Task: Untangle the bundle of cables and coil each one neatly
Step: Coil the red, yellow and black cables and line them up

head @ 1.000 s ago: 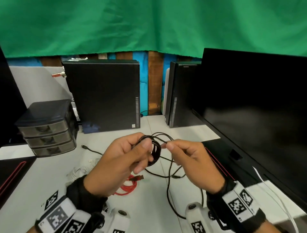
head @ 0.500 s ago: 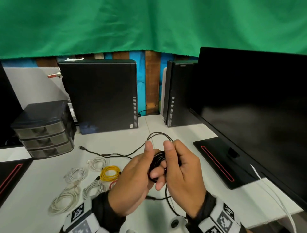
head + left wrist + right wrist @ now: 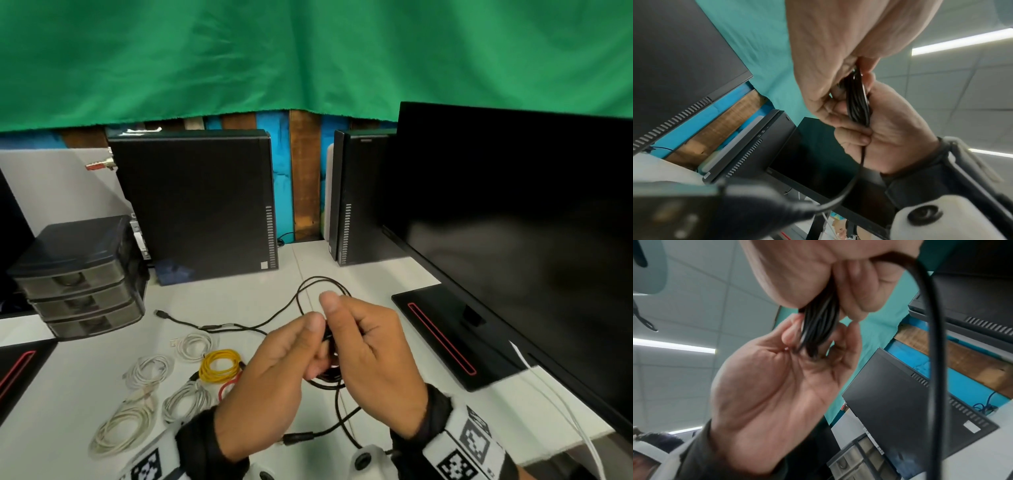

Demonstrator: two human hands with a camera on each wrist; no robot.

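Note:
I hold a small coil of black cable [image 3: 329, 359] above the white desk [image 3: 370, 277], between both hands. My left hand [image 3: 303, 346] pinches the coil from the left, thumb on top. My right hand [image 3: 347, 330] grips it from the right, fingers curled round the loops and thumb raised. In the left wrist view the coil [image 3: 858, 104] is squeezed between both hands; the right wrist view shows the same coil [image 3: 818, 331]. The loose end of the cable [image 3: 239, 325] trails left across the desk to a plug [image 3: 159, 312]. A second plug [image 3: 298, 438] lies below my hands.
Several white coils [image 3: 195, 346], a yellow coil [image 3: 219, 365] and a red one [image 3: 227, 389] lie on the desk at the left. A drawer unit [image 3: 78, 274] stands far left, two computer cases [image 3: 198, 202] behind, and a monitor [image 3: 513, 222] with its base [image 3: 442, 329] on the right.
My right hand has gone from pinching the strand beside the coil to gripping the coil itself. Both hands have come together and drawn nearer to me.

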